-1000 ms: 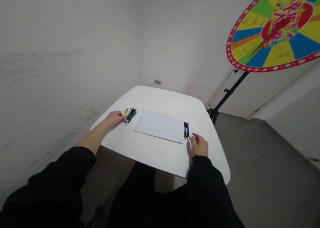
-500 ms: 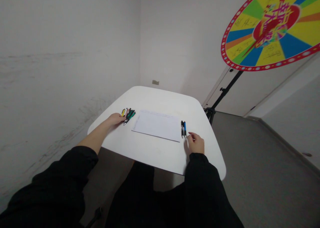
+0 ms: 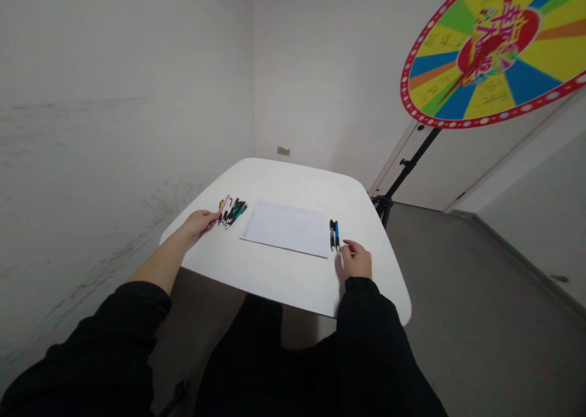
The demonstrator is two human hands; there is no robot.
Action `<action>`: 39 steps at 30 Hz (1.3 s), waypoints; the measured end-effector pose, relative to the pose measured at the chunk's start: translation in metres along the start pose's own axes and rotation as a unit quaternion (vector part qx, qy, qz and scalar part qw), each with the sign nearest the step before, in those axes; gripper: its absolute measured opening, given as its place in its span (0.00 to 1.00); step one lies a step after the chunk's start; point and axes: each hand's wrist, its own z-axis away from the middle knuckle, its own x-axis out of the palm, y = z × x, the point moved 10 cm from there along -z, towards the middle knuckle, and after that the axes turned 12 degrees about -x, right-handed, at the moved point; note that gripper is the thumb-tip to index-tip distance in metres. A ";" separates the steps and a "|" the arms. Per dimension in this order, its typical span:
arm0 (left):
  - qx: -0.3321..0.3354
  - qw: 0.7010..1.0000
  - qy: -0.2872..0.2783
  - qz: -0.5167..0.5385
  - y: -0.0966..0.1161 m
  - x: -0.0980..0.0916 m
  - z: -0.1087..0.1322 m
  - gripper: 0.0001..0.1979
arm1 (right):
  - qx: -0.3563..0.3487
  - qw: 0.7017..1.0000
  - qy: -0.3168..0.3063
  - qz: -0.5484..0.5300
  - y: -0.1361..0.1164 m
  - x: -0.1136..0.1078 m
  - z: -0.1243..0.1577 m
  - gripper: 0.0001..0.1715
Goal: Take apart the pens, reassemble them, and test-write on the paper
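A white sheet of paper [image 3: 286, 228] lies in the middle of a small white table [image 3: 284, 276]. Several pens [image 3: 231, 210] in yellow, pink, green and black lie in a loose bunch left of the sheet. My left hand [image 3: 198, 223] rests flat on the table just left of them, fingers stretched toward the bunch and holding nothing. Two pens, one black and one blue [image 3: 334, 234], lie side by side at the sheet's right edge. My right hand [image 3: 356, 260] sits just below them with curled fingers, its fingertips close to the pens' near ends.
A colourful prize wheel [image 3: 494, 50] on a black stand [image 3: 403, 173] rises to the right behind the table. White walls close in on the left and at the back. Grey floor [image 3: 480, 319] spreads to the right. My dark-clothed legs are under the table's near edge.
My left hand has drawn back a little to the left, off the pen bunch, which now lies slightly more spread. My right hand has barely moved.
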 end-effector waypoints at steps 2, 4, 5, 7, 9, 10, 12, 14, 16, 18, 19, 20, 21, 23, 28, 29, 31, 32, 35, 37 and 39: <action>0.011 1.000 0.000 0.012 -0.001 -0.001 0.004 0.19 | -0.005 1.000 0.001 0.004 -0.002 0.000 0.000 0.25; 0.030 0.999 -0.005 0.020 0.001 0.001 0.011 0.21 | -0.014 1.000 0.003 0.009 -0.004 0.000 0.000 0.24; 0.045 0.999 -0.011 0.017 0.002 0.003 0.016 0.22 | -0.022 1.000 0.005 0.013 -0.006 0.000 0.000 0.24; 0.085 0.996 -0.013 -0.012 0.008 0.010 0.029 0.23 | -0.046 0.999 0.008 0.027 -0.013 -0.001 0.000 0.23; 0.136 0.988 -0.020 -0.066 0.017 0.022 0.046 0.23 | -0.080 0.996 0.010 0.038 -0.024 -0.002 0.000 0.22; 0.165 0.981 -0.034 -0.097 0.021 0.032 0.056 0.22 | -0.100 0.994 0.009 0.038 -0.031 -0.001 0.001 0.22; 0.199 0.966 -0.062 -0.153 0.025 0.054 0.075 0.20 | -0.138 0.990 0.005 0.018 -0.049 0.002 0.005 0.21; 0.213 0.954 -0.094 -0.186 0.023 0.078 0.090 0.19 | -0.160 0.987 -0.012 -0.028 -0.069 0.012 0.011 0.20; 0.221 0.947 -0.128 -0.193 0.018 0.103 0.105 0.18 | -0.134 0.984 -0.027 -0.112 -0.086 0.028 0.018 0.21; 0.227 0.941 -0.161 -0.194 0.012 0.128 0.117 0.17 | -0.089 0.971 -0.032 -0.220 -0.103 0.047 0.026 0.24; 0.231 0.937 -0.170 -0.199 0.008 0.139 0.123 0.17 | -0.062 0.958 -0.030 -0.278 -0.110 0.057 0.029 0.26; 0.235 0.933 -0.177 -0.206 0.005 0.149 0.128 0.16 | -0.038 0.941 -0.031 -0.335 -0.118 0.068 0.033 0.30; 0.239 0.932 -0.178 -0.208 0.002 0.157 0.132 0.16 | -0.018 0.923 -0.027 -0.383 -0.125 0.078 0.036 0.35; 0.242 0.928 -0.187 -0.212 -0.004 0.173 0.139 0.15 | 0.014 0.895 -0.013 -0.446 -0.135 0.091 0.039 0.42; 0.194 0.940 -0.218 -0.177 -0.020 0.195 0.141 0.16 | 0.056 0.854 0.049 -0.514 -0.128 0.095 0.037 0.47; 0.182 0.941 -0.229 -0.168 -0.022 0.198 0.140 0.16 | 0.063 0.849 0.056 -0.521 -0.124 0.095 0.037 0.47; 0.168 0.941 -0.250 -0.156 -0.026 0.203 0.139 0.16 | 0.075 0.843 0.056 -0.530 -0.118 0.097 0.037 0.46; 0.165 0.939 -0.260 -0.151 -0.027 0.204 0.139 0.16 | 0.081 0.842 0.052 -0.532 -0.116 0.099 0.037 0.45; 0.167 0.933 -0.283 -0.145 -0.027 0.206 0.142 0.17 | 0.091 0.841 0.041 -0.533 -0.113 0.102 0.037 0.42; 0.173 0.929 -0.288 -0.154 -0.026 0.206 0.145 0.17 | 0.094 0.842 0.033 -0.531 -0.114 0.104 0.037 0.40; 0.183 0.927 -0.281 -0.169 -0.023 0.205 0.149 0.17 | 0.097 0.842 0.024 -0.530 -0.114 0.105 0.037 0.40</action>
